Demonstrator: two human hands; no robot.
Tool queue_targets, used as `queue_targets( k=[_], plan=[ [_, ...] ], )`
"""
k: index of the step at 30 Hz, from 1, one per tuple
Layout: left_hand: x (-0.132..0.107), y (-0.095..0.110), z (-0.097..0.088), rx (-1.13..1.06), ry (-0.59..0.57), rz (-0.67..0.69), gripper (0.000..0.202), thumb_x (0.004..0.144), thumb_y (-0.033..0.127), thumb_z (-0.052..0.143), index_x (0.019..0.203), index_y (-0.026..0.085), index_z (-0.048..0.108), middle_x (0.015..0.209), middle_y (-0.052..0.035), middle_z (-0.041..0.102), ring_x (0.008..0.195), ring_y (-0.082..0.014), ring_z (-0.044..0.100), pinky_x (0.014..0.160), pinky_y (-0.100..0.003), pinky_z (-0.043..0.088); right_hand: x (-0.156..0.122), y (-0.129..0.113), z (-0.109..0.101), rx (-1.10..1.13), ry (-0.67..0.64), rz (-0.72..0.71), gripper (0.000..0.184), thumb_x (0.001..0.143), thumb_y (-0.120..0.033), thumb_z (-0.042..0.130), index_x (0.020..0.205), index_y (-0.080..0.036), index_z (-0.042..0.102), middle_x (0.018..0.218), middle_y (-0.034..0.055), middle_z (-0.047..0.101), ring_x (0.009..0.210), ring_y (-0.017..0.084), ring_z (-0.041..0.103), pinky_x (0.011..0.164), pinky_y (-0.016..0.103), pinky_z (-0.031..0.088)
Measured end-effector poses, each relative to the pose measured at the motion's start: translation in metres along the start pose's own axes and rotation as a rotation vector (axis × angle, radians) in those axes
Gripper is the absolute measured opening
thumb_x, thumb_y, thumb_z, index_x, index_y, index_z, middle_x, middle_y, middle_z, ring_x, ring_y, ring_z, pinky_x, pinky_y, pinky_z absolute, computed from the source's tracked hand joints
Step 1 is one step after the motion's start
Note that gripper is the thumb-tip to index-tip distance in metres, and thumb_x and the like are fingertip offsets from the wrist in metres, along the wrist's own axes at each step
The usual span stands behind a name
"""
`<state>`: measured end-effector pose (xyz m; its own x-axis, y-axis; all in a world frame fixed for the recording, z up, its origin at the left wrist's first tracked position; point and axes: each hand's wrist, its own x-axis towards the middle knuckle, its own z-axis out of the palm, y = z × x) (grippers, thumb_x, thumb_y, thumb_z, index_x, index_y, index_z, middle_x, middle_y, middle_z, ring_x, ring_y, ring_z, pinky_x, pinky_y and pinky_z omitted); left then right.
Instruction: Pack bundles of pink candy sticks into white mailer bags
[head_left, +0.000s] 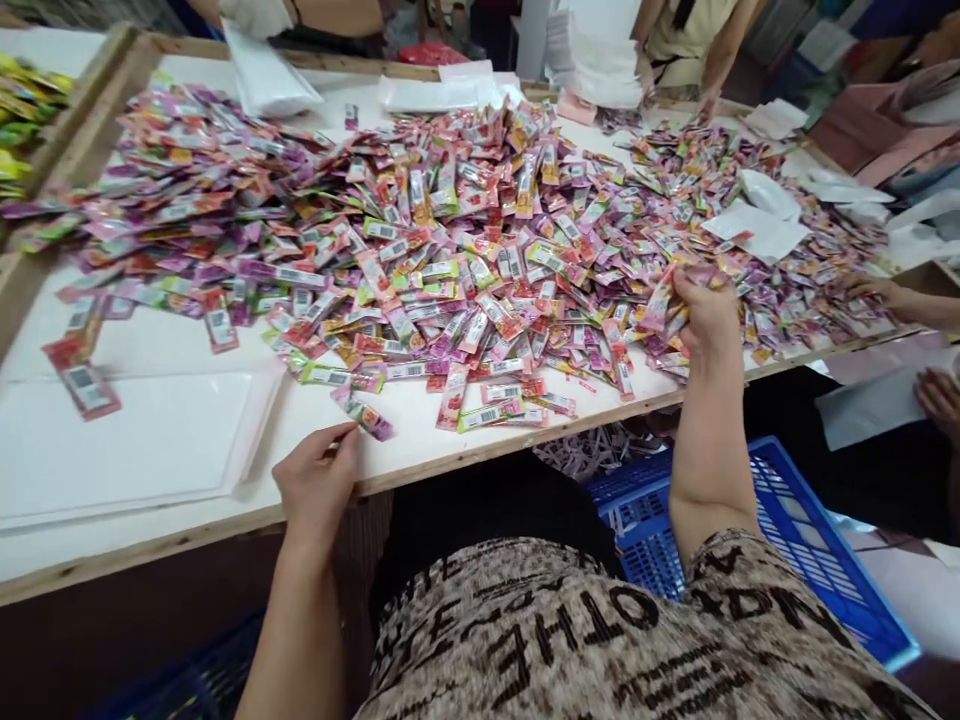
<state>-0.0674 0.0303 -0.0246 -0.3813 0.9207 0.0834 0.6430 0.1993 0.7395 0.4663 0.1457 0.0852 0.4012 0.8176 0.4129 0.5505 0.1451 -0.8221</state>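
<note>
The sachets [435,270] look like glossy plastic film, the table rim [172,545] matt wood (the crate [851,570], smooth plastic).

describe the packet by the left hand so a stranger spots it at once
Follow the wooden front edge to the left hand. Just beyond it lies the packet, purple at its right end; no other packet lies so close to that hand.

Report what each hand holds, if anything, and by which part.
Right hand: stick sachets, exact grip hidden. Left hand: at the edge of one sachet; grip unclear.
</note>
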Motion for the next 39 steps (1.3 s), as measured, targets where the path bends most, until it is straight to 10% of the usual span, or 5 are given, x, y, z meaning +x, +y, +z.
queue_targets(
  k=[9, 15, 21, 30, 39],
  plan=[
    [-0.007, 0.006, -0.005, -0.060, 0.103, 0.026, 0.029, 0.084, 0.040, 0.065, 0.099, 0.019, 0.077, 0.100, -0.0094, 0.078, 0.085, -0.0272, 0.072, 0.086, -0.044, 0.058, -0.061, 0.027, -0.020, -0.071, 0.004, 0.462, 0.045, 0.064, -0.048, 0.082, 0.092, -0.019, 0.063, 0.080, 0.0065, 0.068, 0.069, 0.022, 0.064, 0.059, 0.039, 0.058],
    [-0.019, 0.021, 0.006, -0.236, 0.162, -0.064, 0.033, 0.082, 0.038, 0.067, 0.104, 0.014, 0.075, 0.090, -0.0079, 0.078, 0.083, -0.0235, 0.074, 0.087, -0.042, 0.059, -0.116, -0.007, 0.040, -0.247, -0.617, 0.200, 0.025, 0.071, -0.032, 0.078, 0.090, -0.017, 0.068, 0.084, 0.0062, 0.072, 0.079, 0.022, 0.067, 0.073, 0.034, 0.054],
    [-0.052, 0.052, 0.017, -0.410, 0.036, -0.078, 0.032, 0.079, 0.039, 0.073, 0.100, 0.015, 0.077, 0.088, -0.0066, 0.077, 0.080, -0.0198, 0.073, 0.086, -0.037, 0.059, -0.136, -0.010, 0.083, -0.803, -0.599, -0.070, 0.016, 0.086, -0.022, 0.058, 0.092, -0.014, 0.070, 0.100, 0.0160, 0.073, 0.092, 0.028, 0.067, 0.078, 0.033, 0.046],
    [-0.088, 0.145, 0.072, -0.968, -0.683, -0.162, 0.043, 0.078, 0.037, 0.080, 0.117, 0.021, 0.072, 0.112, -0.0081, 0.075, 0.109, -0.0240, 0.069, 0.098, -0.038, 0.053, -0.156, -0.043, 0.044, 0.090, -0.685, -0.117, 0.017, 0.082, -0.036, 0.074, 0.087, -0.020, 0.074, 0.080, 0.0022, 0.070, 0.073, 0.018, 0.063, 0.068, 0.029, 0.047],
    [-0.090, 0.123, 0.077, -1.147, -0.432, -0.153, 0.035, 0.090, 0.047, 0.066, 0.117, 0.025, 0.063, 0.129, -0.0070, 0.065, 0.123, -0.0225, 0.060, 0.104, -0.036, 0.050, -0.240, -0.099, 0.140, 0.421, -0.485, 0.217, 0.029, 0.092, -0.049, 0.059, 0.101, -0.022, 0.065, 0.099, 0.0062, 0.069, 0.093, 0.022, 0.065, 0.085, 0.036, 0.054]
  ],
)
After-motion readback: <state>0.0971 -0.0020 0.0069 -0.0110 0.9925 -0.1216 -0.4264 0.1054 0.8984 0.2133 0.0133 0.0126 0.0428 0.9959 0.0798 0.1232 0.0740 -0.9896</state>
